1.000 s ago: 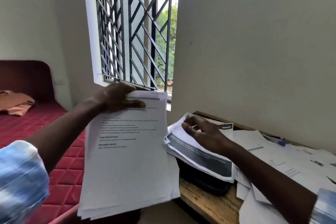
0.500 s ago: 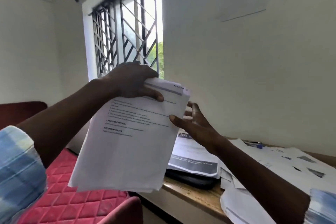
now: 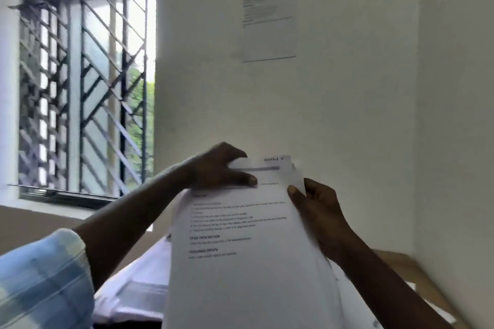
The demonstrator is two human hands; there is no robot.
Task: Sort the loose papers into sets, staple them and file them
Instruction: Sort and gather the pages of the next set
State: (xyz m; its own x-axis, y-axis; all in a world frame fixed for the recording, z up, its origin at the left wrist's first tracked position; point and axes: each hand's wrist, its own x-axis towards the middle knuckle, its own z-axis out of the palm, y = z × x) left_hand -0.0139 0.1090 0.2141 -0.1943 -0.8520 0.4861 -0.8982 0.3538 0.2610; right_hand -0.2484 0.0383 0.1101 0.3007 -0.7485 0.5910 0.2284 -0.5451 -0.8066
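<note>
left hand point(image 3: 219, 168): grips paper stack point(image 3: 240, 262) at top-left corner | right hand point(image 3: 318, 208): pinches its right edge | stack: raised upright above loose papers point(image 3: 139, 283) on the worktop

Bold heading on the front page of the stack of papers point(image 3: 240, 283): "TASK DESCRIPTION", tight against the page's left edge. Just under it comes a second bold heading, "REQUIRED PROPS", at the same left edge. Each has one fine line beneath, too blurred to read. Above them runs a numbered list, smeared, and not a word comes out. The page's top right corner carries a short dark marking; whether printed or handwritten I cannot tell, and it is not legible. Up on the wall is a printed sheet point(image 3: 268, 21), with a centred title and rows of text near its top edge, all too faint to read.
</note>
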